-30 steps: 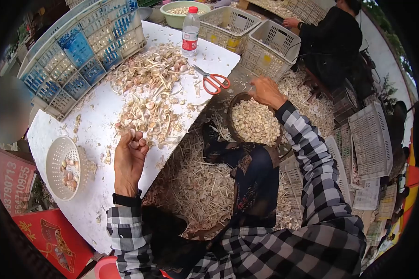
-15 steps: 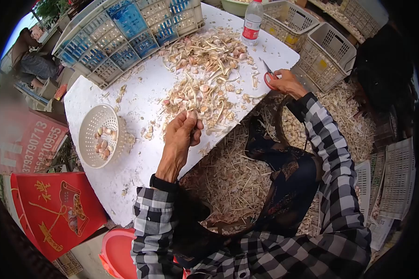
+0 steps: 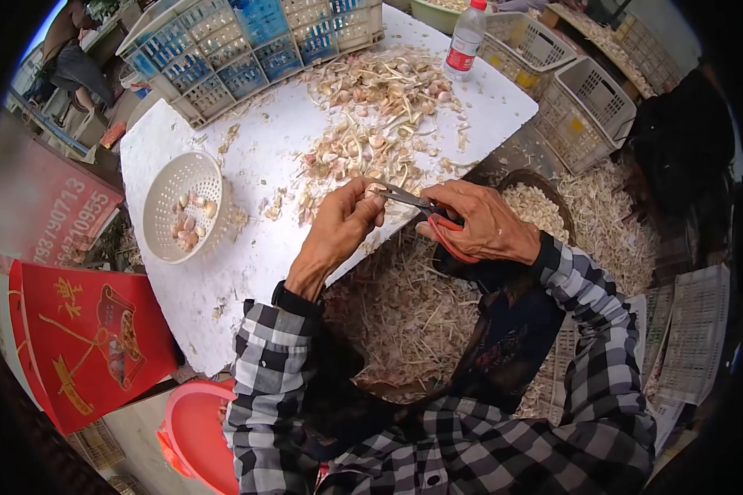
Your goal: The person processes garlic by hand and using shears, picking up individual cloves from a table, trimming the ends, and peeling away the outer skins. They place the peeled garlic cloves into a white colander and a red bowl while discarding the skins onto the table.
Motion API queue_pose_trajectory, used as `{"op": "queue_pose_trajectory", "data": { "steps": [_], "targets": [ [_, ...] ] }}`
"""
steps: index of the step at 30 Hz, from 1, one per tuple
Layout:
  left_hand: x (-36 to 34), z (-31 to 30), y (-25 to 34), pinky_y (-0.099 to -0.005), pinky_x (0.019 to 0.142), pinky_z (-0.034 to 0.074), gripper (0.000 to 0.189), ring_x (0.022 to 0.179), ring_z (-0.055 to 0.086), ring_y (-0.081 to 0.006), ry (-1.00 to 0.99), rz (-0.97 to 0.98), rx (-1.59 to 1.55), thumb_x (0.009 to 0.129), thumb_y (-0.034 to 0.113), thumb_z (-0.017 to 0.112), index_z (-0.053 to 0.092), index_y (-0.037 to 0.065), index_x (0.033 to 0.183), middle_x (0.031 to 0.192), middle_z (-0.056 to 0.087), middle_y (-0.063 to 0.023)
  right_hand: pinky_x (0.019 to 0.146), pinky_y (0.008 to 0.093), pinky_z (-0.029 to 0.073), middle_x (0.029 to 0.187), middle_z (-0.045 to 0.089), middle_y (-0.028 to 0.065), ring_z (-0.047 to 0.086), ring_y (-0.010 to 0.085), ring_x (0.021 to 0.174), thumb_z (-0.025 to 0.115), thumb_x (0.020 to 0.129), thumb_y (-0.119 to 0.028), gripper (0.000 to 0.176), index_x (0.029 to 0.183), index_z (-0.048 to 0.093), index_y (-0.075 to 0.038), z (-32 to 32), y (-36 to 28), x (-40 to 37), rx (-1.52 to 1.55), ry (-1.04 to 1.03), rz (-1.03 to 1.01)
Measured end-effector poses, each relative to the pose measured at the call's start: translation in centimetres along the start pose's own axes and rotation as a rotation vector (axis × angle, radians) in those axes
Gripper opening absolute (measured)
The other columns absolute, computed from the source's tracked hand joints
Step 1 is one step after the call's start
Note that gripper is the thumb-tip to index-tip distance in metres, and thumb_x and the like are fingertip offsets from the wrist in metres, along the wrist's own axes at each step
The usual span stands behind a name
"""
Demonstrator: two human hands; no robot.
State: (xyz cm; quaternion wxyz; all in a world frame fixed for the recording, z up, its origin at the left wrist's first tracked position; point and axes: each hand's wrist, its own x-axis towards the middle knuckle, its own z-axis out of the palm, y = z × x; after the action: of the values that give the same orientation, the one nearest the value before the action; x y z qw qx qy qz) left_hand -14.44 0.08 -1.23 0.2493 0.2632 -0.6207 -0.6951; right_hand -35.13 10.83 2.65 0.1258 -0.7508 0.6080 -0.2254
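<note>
Because the scissors (image 3: 449,237) are gripped by their red handles in the right hand (image 3: 489,224), the blades are pointed across towards the left hand (image 3: 337,231), where a small pale piece (image 3: 376,190), apparently a garlic clove, is pinched narrowly between thumb and fingers. With only its end exposed, the piece seems to be steadied there so that it can be met by the blade tips; whether it is touched by them cannot be told. Both hands are held near the edge of the white desk (image 3: 252,177), over which the loose heap of cloves and stalks (image 3: 363,153) is spread just beyond, probably so that it is kept within easy reach. The perforated bowl (image 3: 158,194), with some cloves (image 3: 191,224) inside, is set apart on the left, presumably clear of the heap. The bottle (image 3: 466,45) is stood upright beyond, likely out of the hands' way.
</note>
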Motion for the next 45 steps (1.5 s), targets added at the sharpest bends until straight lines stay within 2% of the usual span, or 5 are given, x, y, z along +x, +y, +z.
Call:
{"op": "queue_pose_trajectory", "data": {
  "steps": [12,22,30,34,45],
  "targets": [
    [-0.3,1.4,0.5,-0.0213,0.055,0.034,0.02,0.06,0.04,-0.0057,0.029,-0.012,0.082,0.095,0.024,0.053,0.057,0.004,0.099,0.068,0.048,0.0055,0.048,0.03,0.036,0.056,0.045,-0.0038,0.045,0.0061,0.053,0.057,0.091,-0.037,0.039,0.082,0.058,0.0,1.5,1.5,2.4,0.578,-0.177,0.208],
    [1.0,-3.3,0.6,-0.0223,0.044,0.035,0.018,0.052,0.044,-0.0101,0.335,-0.11,-0.826,0.093,0.024,0.05,0.052,0.006,0.097,0.072,0.054,-0.003,0.061,0.0445,0.047,0.073,0.063,0.0208,0.062,0.0386,0.071,0.063,0.078,-0.016,0.025,0.098,0.06,-0.002,7.4,10.2,16.0,-0.098,0.077,-0.054],
    [1.8,-2.6,-0.3,-0.0213,0.049,0.039,0.02,0.063,0.052,-0.0113,0.351,-0.269,-0.726,0.092,0.02,0.055,0.053,0.004,0.105,0.088,0.059,-0.008,0.064,0.0259,0.045,0.078,0.063,0.0044,0.054,0.0093,0.071,0.07,0.08,-0.016,0.037,0.112,0.056,-0.003,2.5,2.7,13.5,0.341,-0.056,0.129],
    [1.9,-0.9,-0.4,-0.019,0.044,0.034,0.038,0.057,0.047,-0.0072,0.241,-0.117,-0.211,0.091,0.037,0.058,0.052,0.005,0.11,0.081,0.057,-0.005,0.07,0.03,0.051,0.083,0.066,0.0081,0.064,0.0144,0.08,0.068,0.083,-0.014,0.035,0.115,0.056,-0.005,1.0,-1.3,11.0,0.255,-0.138,-0.044],
    [1.3,-0.8,0.3,-0.0188,0.043,0.035,0.026,0.055,0.045,-0.0078,0.307,-0.061,-0.535,0.099,0.028,0.041,0.05,0.004,0.099,0.076,0.054,-0.0033,0.054,0.0314,0.042,0.066,0.056,0.0073,0.052,0.0147,0.06,0.069,0.082,-0.026,0.038,0.105,0.057,0.001,2.2,-2.4,5.7,0.305,0.127,0.17]
  ]
}}
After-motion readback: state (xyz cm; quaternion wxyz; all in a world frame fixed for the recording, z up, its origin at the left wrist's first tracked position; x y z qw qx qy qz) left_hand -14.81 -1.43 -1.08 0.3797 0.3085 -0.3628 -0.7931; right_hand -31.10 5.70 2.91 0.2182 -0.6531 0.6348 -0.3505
